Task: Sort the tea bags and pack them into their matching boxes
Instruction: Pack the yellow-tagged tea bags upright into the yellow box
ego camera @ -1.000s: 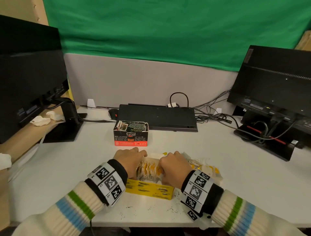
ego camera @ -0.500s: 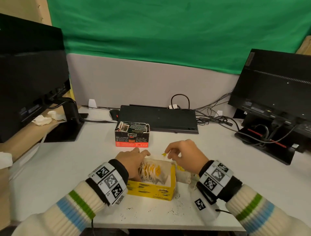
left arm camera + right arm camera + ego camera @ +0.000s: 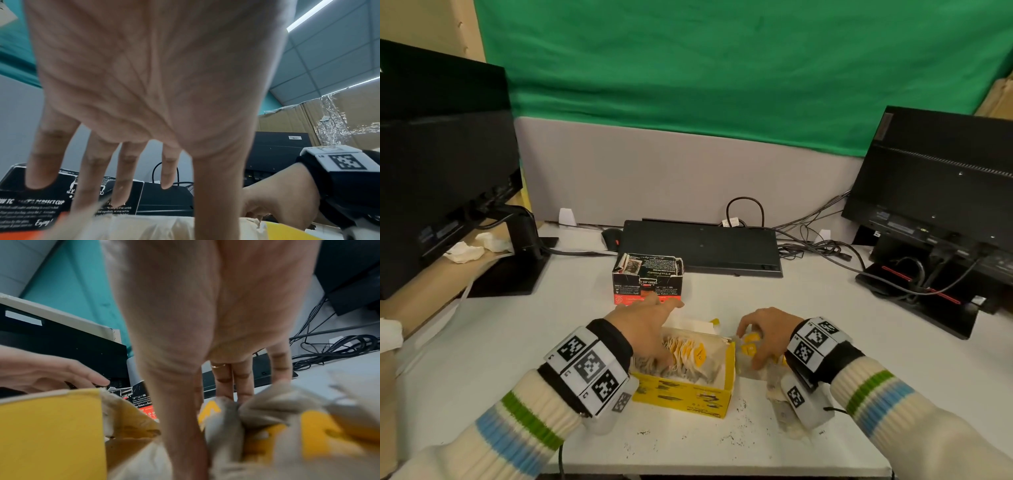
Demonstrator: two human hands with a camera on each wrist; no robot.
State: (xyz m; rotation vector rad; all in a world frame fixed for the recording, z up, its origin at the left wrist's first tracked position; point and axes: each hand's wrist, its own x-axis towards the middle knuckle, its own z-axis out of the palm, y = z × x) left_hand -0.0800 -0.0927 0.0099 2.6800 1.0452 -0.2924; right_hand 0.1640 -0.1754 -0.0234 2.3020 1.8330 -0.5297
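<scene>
An open yellow box (image 3: 681, 394) stands near the table's front edge with a row of yellow-tagged tea bags (image 3: 688, 353) inside. My left hand (image 3: 650, 325) lies over the box's left part, fingers straight and spread in the left wrist view (image 3: 156, 146), thumb down against the packed bags. Just right of the box, my right hand (image 3: 753, 346) grips a bunch of the loose tea bags (image 3: 748, 349) between thumb and fingers; the right wrist view shows these bags (image 3: 277, 410) beside the yellow box (image 3: 51, 426). A black and red box (image 3: 647, 281) stands open behind.
A black keyboard (image 3: 702, 246) and a mouse (image 3: 611, 236) lie at the back. Monitors stand at the left (image 3: 441, 164) and right (image 3: 935, 192), with tangled cables (image 3: 818, 246) between. Tea crumbs (image 3: 722, 435) dot the table in front of the yellow box.
My right hand left the yellow box, lifted to the right, then came down on the loose bags beside it. The left hand stayed on the bags in the box.
</scene>
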